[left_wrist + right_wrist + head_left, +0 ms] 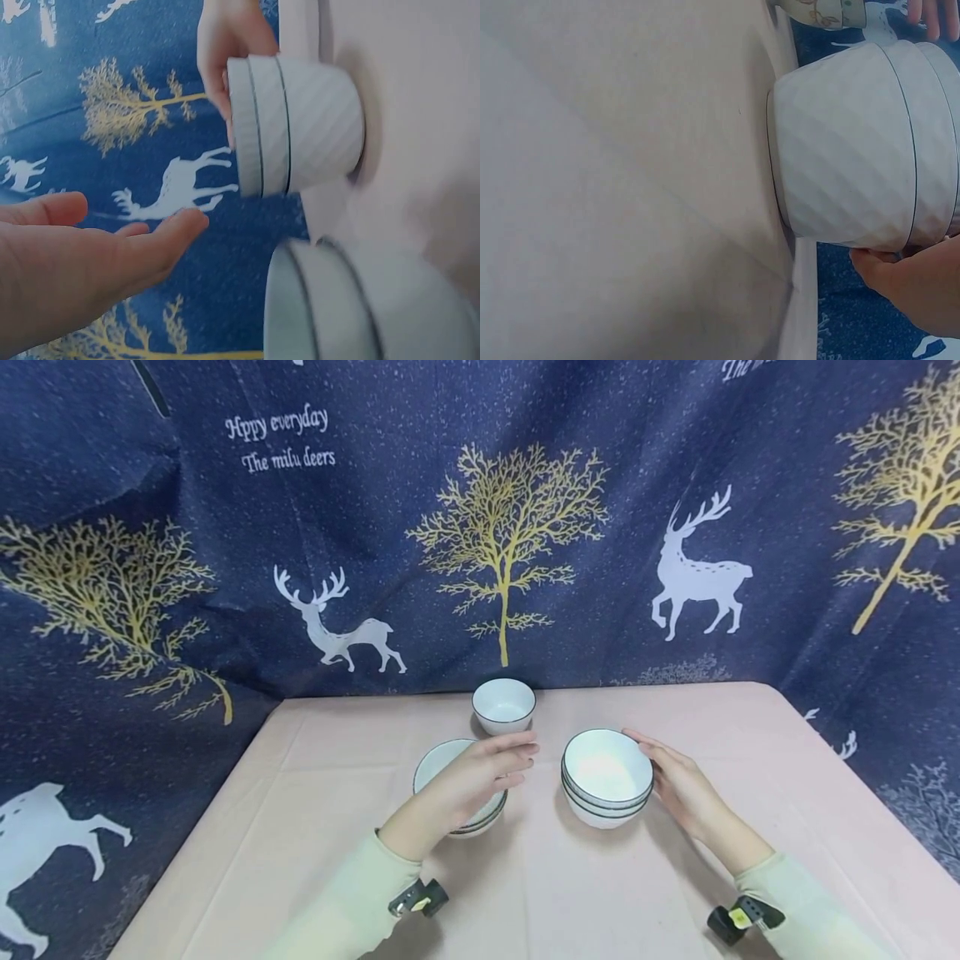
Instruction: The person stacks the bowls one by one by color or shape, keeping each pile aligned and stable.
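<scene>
My right hand (686,789) rests against the right side of a stack of white bowls (603,810) with dark rims, its fingertips right at the upper rims. In the right wrist view, the right hand (922,285) touches the ridged side of the white stack (840,142). My left hand (480,777) is held over another stack of bowls (438,764), hiding part of it. Its fingers (165,240) are extended toward the white stack, with a gap between, and hold nothing.
A single white bowl (504,703) with a dark rim stands at the back of the table, behind the two stacks. A pink cloth (315,818) covers the table. Behind it hangs a blue curtain (375,527) printed with deer and trees.
</scene>
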The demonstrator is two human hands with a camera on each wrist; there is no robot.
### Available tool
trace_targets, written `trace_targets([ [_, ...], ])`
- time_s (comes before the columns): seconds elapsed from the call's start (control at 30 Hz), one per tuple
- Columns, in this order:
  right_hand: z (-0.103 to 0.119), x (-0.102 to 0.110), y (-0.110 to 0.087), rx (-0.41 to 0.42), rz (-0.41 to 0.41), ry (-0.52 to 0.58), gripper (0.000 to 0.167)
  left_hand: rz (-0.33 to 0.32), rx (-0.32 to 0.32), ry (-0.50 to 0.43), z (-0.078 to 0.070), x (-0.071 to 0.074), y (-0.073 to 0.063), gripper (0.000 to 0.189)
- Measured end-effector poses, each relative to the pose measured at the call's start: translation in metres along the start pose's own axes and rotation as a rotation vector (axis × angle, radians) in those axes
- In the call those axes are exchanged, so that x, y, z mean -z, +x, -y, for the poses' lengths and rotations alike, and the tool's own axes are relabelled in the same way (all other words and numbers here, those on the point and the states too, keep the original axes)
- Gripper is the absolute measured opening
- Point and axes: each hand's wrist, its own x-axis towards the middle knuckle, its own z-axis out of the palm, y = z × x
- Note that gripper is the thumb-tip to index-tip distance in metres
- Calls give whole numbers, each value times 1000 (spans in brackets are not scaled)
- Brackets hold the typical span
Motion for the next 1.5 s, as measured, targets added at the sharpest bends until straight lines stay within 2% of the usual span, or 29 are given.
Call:
trace_targets([
  [0.27, 0, 1, -1, -4, 0, -6, 60, 33, -25, 5, -15, 22, -4, 44],
  [0.43, -1, -1, 0, 3, -8, -1, 59, 54, -65, -5, -25, 39, -5, 45],
  [0.6, -2, -1, 1, 8, -15, 9, 59, 54, -97, 10, -30, 60, -1, 46],
  [0.77, -2, -2, 0, 11, -15, 2, 59, 55, -93, -6, -37, 86, 6, 48],
  [0.97, -2, -2, -1, 20, -19, -2, 59, 93, -125, 9, -40, 122, 20, 47],
  [1.17, -1, -1, -2, 18, -16, -3, 60, 48, -90, -27, -32, 155, 42, 46],
  [1.33, -1, -1, -1, 9, -25, -10, 61, 11, -72, -37, -22, 174, 60, 49],
  [1.5, -1, -1, -1, 3, -40, -12, 61, -19, -49, -34, -13, 186, 77, 52],
])
